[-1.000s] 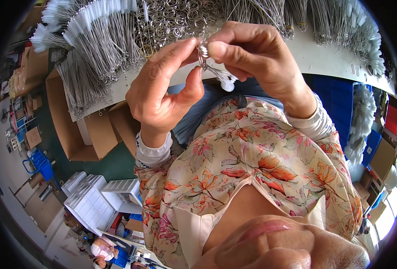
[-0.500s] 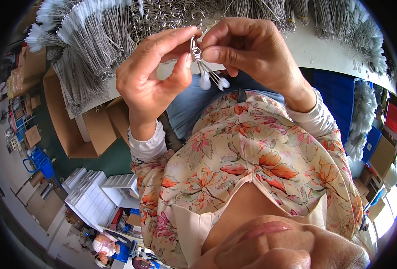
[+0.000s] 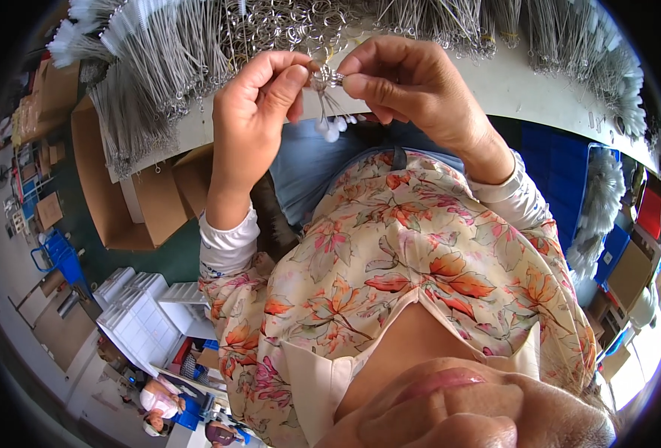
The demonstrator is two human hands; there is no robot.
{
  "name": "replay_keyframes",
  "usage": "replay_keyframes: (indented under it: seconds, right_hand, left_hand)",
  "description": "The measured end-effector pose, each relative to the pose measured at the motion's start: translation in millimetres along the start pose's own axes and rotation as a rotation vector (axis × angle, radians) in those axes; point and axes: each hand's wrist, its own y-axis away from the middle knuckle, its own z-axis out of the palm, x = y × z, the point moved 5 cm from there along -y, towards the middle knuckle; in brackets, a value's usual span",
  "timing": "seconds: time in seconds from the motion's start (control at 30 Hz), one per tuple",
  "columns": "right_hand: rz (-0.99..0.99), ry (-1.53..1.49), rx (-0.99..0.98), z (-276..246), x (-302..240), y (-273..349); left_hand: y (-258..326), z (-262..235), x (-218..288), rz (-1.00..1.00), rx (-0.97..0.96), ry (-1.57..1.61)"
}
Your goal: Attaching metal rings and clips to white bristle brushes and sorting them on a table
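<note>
Above my lap, at the near edge of the table, both hands meet at a small metal ring (image 3: 318, 75). My left hand (image 3: 259, 101) is closed, thumb and forefinger pinching the ring's left side. My right hand (image 3: 409, 86) pinches the looped wire ends from the right. From those loops hangs a small bunch of wire brushes (image 3: 332, 123), their thin stems pointing toward me and their white tips lowest. Exactly how the loops sit on the ring is too small to tell.
Loose metal rings (image 3: 286, 30) lie heaped just beyond my hands. Bundles of wire brushes (image 3: 162, 67) cover the table's left, with more bundles (image 3: 569, 45) at the right. An open cardboard box (image 3: 125, 201) stands below left; white plastic crates (image 3: 140, 313) are behind it.
My left thumb and forefinger, spread apart before, have closed on the ring, and that hand has turned. The bunch of brushes has swung slightly left and more white tips show.
</note>
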Motion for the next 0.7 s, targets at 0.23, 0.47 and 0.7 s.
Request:
replay_keyframes:
  seconds: [0.23, 0.47, 0.7]
  right_hand:
    - [0.011, 0.008, -0.082, 7, 2, -3]
    - [0.051, -0.035, -0.088, 14, 15, -3]
    - [0.037, 0.001, -0.116, 25, 17, -6]
  left_hand:
    - [6, 4, 30, 0.427, -0.078, -0.648]
    - [19, -3, -22, -0.148, 0.089, 0.512]
    - [33, -11, 4, 0.057, 0.116, -0.344]
